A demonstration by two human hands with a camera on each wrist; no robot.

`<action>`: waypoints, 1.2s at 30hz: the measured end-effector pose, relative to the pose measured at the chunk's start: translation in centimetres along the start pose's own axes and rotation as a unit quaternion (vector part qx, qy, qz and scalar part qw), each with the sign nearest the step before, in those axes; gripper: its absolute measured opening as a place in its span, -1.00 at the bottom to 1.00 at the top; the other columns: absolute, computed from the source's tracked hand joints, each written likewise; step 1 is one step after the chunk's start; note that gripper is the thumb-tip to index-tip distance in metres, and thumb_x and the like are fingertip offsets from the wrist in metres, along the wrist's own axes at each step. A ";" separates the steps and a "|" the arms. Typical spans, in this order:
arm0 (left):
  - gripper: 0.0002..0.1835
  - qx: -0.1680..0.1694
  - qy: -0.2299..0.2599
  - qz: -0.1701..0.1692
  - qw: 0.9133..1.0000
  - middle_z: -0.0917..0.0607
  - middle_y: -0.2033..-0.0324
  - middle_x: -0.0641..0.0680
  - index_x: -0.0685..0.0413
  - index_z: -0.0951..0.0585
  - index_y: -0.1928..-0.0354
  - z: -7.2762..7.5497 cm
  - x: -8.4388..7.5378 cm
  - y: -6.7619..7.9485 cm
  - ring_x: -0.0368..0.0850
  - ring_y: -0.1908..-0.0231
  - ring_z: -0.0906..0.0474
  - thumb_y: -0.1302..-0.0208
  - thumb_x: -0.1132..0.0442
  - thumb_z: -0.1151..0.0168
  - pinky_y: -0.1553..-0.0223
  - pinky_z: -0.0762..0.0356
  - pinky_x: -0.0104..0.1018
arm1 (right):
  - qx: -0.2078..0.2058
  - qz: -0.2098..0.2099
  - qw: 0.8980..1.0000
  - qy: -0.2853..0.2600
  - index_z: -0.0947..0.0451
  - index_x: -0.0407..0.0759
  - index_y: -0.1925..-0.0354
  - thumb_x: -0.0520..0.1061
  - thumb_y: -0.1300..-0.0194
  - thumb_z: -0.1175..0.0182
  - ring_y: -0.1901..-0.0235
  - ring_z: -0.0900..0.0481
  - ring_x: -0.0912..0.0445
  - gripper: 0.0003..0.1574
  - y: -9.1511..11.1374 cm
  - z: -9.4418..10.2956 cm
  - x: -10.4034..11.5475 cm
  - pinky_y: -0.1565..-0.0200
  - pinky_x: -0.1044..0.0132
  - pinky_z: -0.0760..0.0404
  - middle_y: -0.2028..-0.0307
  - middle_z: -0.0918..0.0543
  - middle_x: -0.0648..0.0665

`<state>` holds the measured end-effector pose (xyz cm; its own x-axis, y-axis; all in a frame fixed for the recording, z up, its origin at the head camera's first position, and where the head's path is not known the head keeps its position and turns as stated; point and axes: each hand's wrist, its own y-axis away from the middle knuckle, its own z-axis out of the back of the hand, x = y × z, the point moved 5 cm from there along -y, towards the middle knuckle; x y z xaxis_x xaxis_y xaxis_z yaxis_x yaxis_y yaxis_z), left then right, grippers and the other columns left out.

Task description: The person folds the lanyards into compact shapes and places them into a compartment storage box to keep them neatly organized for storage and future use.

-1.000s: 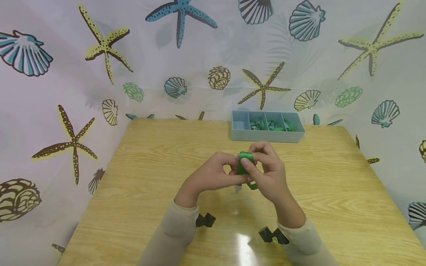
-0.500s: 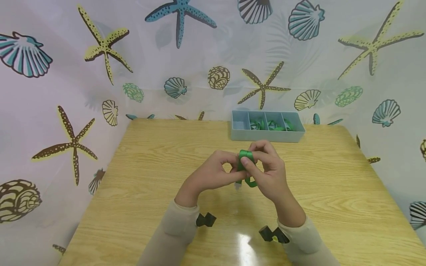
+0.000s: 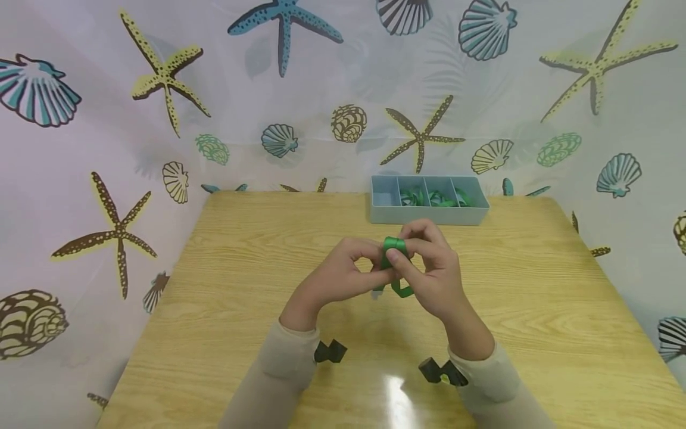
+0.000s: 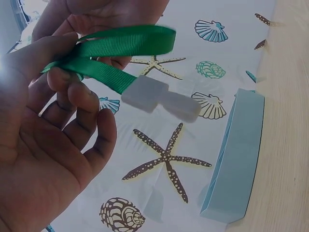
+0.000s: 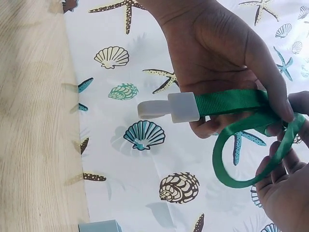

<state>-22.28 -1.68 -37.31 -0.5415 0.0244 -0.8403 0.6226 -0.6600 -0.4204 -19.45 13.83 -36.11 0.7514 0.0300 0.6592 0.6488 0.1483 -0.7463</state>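
A green lanyard (image 3: 395, 244) is folded between both hands above the table. My left hand (image 3: 340, 274) pinches it from the left, and my right hand (image 3: 436, 274) pinches it from the right with the thumb on the ribbon's near face. A white plastic clip (image 4: 145, 94) sticks out from one end of the ribbon, as the left wrist view shows. In the right wrist view, a loose ribbon loop (image 5: 219, 164) curves out beside the fingers. Fingers cover the middle of the folded bundle.
On the wooden table (image 3: 241, 238), a light blue divided box (image 3: 429, 215) stands at the back, beyond the right hand. Several of its compartments hold green lanyards (image 3: 440, 199). A curtain (image 3: 321, 71) printed with shells and starfish surrounds the table's back and sides.
Both hands have risen slightly in the head view, still holding the lanyard. The loop below the fingers has shifted a little left and shows more. The head view has tilted slightly.
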 end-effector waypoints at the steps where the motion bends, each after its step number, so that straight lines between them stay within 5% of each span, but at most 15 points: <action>1: -0.84 0.000 -0.002 0.000 1.000 -0.58 0.54 -0.08 -0.01 -0.71 0.37 0.0 -0.1 0.0 -0.15 0.41 -0.49 -0.44 0.27 -0.41 0.24 -0.50 -0.30 | 0.001 0.001 1.000 0.000 -0.72 -0.40 0.29 -0.37 -0.44 -0.32 0.12 -0.43 0.09 -0.88 0.0 0.0 0.0 0.04 0.34 -0.53 0.07 -0.51 -0.03; 13: -0.90 0.002 -0.012 -0.003 1.000 -0.68 0.50 -0.09 0.09 -0.76 0.20 -0.5 -0.1 -0.1 -0.17 0.44 -0.58 -0.41 0.21 -0.45 0.34 -0.57 -0.32 | -0.005 0.002 1.000 -0.002 -0.75 -0.41 0.26 -0.24 -0.46 -0.36 -0.06 -0.47 0.03 -0.80 -0.3 0.1 0.7 -0.18 0.27 -0.57 0.01 -0.53 -0.03; 23: -0.84 0.011 0.010 0.014 1.000 -0.73 0.44 -0.10 -0.11 -0.77 0.12 -1.1 -0.1 0.1 -0.14 0.46 -0.58 -0.30 0.22 -0.55 0.34 -0.63 -0.27 | -0.013 0.009 1.000 -0.021 -0.79 -0.36 0.23 -0.25 -0.39 -0.43 -0.11 -0.50 0.00 -0.87 -0.4 0.2 1.6 -0.24 0.22 -0.56 0.00 -0.57 -0.11; 36: -0.84 0.020 0.017 0.013 1.000 -0.61 0.52 -0.11 -0.16 -0.71 0.32 -1.6 0.3 0.1 -0.14 0.44 -0.51 -0.28 0.18 -0.58 0.32 -0.54 -0.28 | -0.025 0.016 0.999 -0.041 -0.82 -0.30 0.21 -0.25 -0.41 -0.41 -0.13 -0.51 0.00 -0.90 -0.6 0.4 2.2 -0.27 0.19 -0.51 -0.02 -0.59 -0.08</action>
<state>-21.44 -0.56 -38.11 -0.5063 0.0323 -0.8618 0.6127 -0.6897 -0.3858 -18.27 14.23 -34.17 0.7609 0.1158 0.6384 0.6310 0.0973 -0.7697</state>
